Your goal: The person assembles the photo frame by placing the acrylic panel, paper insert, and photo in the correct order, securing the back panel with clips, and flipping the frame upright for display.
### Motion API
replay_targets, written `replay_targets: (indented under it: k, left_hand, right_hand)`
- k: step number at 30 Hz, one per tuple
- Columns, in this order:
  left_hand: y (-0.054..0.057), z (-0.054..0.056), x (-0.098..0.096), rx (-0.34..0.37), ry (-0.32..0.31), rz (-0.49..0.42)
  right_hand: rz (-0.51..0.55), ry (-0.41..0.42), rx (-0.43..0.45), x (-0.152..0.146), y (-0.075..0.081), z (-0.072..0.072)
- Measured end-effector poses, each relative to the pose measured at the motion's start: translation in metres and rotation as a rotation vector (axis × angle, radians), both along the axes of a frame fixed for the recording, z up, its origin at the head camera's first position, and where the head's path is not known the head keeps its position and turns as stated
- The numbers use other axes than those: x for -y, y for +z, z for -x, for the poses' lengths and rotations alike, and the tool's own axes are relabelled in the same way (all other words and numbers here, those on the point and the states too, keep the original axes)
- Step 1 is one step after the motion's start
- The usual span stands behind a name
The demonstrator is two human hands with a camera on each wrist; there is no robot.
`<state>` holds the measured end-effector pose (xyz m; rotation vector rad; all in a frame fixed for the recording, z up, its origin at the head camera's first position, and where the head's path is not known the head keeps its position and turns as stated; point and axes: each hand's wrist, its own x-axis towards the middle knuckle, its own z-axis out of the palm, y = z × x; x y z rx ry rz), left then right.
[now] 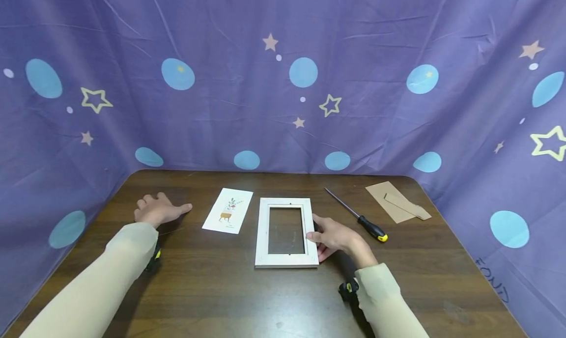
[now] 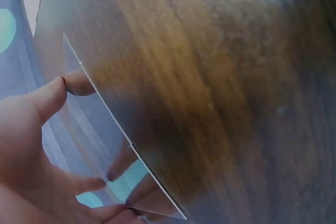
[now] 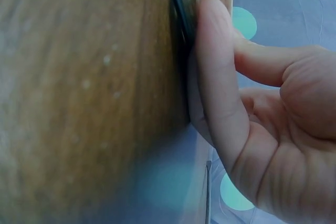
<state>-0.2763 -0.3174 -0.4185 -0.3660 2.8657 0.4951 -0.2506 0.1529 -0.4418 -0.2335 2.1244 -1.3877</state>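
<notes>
My left hand [image 1: 159,210] is at the left of the table, thumb stretched out to the right. In the left wrist view its fingertips touch a clear rectangular pane [image 2: 97,129], which mirrors them. At the table's middle lies a white picture frame [image 1: 263,230] with an open centre. My right hand [image 1: 333,236] grips the frame's right side, thumb on its front face and the other fingers at its outer edge. Close up in the right wrist view, a finger [image 3: 215,51] presses along the frame's side. Between pane and frame lies a white card [image 1: 240,205] printed with a potted plant.
A screwdriver [image 1: 371,227] with a black and yellow handle lies right of the frame. Farther right, a brown backing board [image 1: 382,193] has a narrower brown stand piece [image 1: 404,205] on it. Purple cloth [image 1: 283,141] hangs behind the wooden table [image 1: 212,289].
</notes>
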Motion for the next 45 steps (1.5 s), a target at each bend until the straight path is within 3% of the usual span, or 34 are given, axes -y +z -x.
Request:
replay_targets:
  k: [4, 13, 23, 32, 38, 45]
  left_hand:
    - [0.001, -0.001, 0.003, -0.019, -0.039, -0.036]
    - [-0.002, 0.006, 0.019, -0.088, 0.029, -0.071]
    - [0.006, 0.002, 0.026, -0.044, 0.132, -0.073]
    - [0.004, 0.006, 0.039, -0.049, 0.11, -0.193]
    - [0.009, 0.005, 0.039, 0.025, 0.215, -0.094]
    - [0.016, 0.007, 0.041, 0.118, 0.215, -0.039]
  right_hand:
    - [0.003, 0.003, 0.008, -0.001, 0.0, 0.0]
    - [0.004, 0.0, 0.002, -0.001, 0.0, 0.0]
    - [0.052, 0.016, 0.002, -0.004, 0.0, 0.0]
    - [0.028, -0.008, 0.007, -0.004, -0.001, 0.0]
    - [0.034, 0.006, -0.002, -0.004, -0.001, 0.001]
    - [0.034, -0.004, 0.009, -0.003, -0.002, 0.001]
